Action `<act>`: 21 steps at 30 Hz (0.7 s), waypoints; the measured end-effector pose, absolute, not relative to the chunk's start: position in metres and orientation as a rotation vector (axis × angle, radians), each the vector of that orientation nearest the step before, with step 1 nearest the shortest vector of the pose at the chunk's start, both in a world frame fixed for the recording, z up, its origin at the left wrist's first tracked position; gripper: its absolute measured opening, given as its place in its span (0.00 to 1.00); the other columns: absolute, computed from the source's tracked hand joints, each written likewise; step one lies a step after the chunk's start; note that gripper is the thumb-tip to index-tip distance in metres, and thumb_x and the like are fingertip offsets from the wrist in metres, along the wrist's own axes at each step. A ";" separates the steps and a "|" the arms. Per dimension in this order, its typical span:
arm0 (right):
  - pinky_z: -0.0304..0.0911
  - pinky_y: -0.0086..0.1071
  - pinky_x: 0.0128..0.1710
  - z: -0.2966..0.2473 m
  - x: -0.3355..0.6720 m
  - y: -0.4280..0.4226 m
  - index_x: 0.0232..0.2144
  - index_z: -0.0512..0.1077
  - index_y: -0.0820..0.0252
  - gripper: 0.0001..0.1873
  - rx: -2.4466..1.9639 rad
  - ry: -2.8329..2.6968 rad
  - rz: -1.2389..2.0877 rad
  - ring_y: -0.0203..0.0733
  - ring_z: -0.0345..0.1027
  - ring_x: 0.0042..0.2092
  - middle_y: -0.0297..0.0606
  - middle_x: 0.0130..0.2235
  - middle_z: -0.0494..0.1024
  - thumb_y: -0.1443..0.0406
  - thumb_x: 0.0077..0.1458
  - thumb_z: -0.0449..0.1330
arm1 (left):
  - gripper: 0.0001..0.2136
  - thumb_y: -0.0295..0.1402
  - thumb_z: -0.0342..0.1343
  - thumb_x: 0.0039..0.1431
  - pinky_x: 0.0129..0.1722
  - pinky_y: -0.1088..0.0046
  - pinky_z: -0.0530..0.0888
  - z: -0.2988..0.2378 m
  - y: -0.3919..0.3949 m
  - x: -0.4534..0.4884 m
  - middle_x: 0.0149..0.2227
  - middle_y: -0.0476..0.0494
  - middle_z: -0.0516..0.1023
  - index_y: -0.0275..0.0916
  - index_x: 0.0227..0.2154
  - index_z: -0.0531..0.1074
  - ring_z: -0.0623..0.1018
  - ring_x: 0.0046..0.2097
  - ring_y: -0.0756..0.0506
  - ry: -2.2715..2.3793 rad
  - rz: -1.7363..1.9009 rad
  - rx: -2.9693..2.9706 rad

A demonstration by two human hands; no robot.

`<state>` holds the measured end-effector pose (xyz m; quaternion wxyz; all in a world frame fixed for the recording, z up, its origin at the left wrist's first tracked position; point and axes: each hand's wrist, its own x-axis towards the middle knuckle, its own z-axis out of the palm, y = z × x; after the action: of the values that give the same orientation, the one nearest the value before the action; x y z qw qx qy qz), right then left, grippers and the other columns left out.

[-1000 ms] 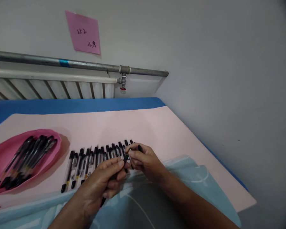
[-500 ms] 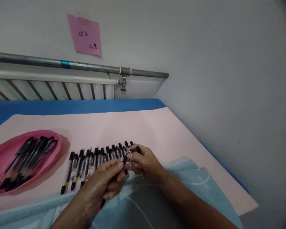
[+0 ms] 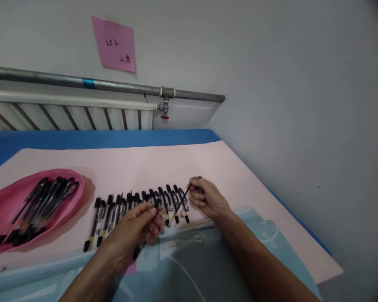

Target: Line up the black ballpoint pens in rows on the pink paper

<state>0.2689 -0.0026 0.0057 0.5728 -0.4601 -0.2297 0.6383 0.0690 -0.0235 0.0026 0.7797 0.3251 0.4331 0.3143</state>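
Black pen barrel pinched in my left hand at the pink tabletop's near edge. My right hand pinches a thin refill over the row of pens; a pink tray of pens lies well left.

My hands split apart: right hand is now off to the right, pinching a thin refill pulled clear of the pen barrel in my left hand. Before, both met.
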 end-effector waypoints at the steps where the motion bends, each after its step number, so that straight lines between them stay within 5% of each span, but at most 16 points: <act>1: 0.34 0.19 0.10 0.005 0.261 -0.008 0.21 0.61 0.62 0.09 -1.112 -0.602 1.559 0.21 0.40 0.14 0.25 0.18 0.62 0.67 0.39 0.61 | 0.09 0.35 0.57 0.49 0.20 0.78 0.65 0.004 -0.024 0.071 0.24 0.49 0.72 0.36 0.31 0.67 0.70 0.24 0.53 0.937 0.692 0.672; 4: 0.37 0.20 0.11 0.002 0.235 -0.020 0.22 0.62 0.61 0.07 -1.209 -0.807 1.638 0.23 0.41 0.13 0.22 0.14 0.57 0.66 0.43 0.58 | 0.11 0.36 0.57 0.49 0.24 0.73 0.69 0.007 -0.027 0.076 0.27 0.46 0.74 0.37 0.35 0.67 0.74 0.27 0.49 0.923 0.669 0.628; 10: 0.44 0.21 0.13 -0.002 0.220 -0.024 0.25 0.64 0.61 0.07 -1.276 -0.944 1.544 0.24 0.45 0.14 0.23 0.14 0.60 0.64 0.45 0.58 | 0.09 0.33 0.57 0.49 0.20 0.79 0.63 0.005 -0.030 0.082 0.25 0.49 0.72 0.35 0.34 0.68 0.67 0.22 0.55 0.902 0.756 0.684; 21: 0.47 0.21 0.14 -0.004 0.218 -0.028 0.30 0.66 0.60 0.11 -1.334 -0.867 1.579 0.26 0.50 0.15 0.22 0.14 0.59 0.62 0.43 0.61 | 0.34 0.31 0.61 0.45 0.28 0.71 0.70 0.002 -0.035 0.085 0.26 0.46 0.74 0.34 0.56 0.55 0.74 0.27 0.49 0.883 0.773 0.656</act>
<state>0.2182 -0.0279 -0.0043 0.4349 -0.5360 -0.3483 0.6342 0.0853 -0.0354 0.0021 0.7826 0.3037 0.4089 0.3580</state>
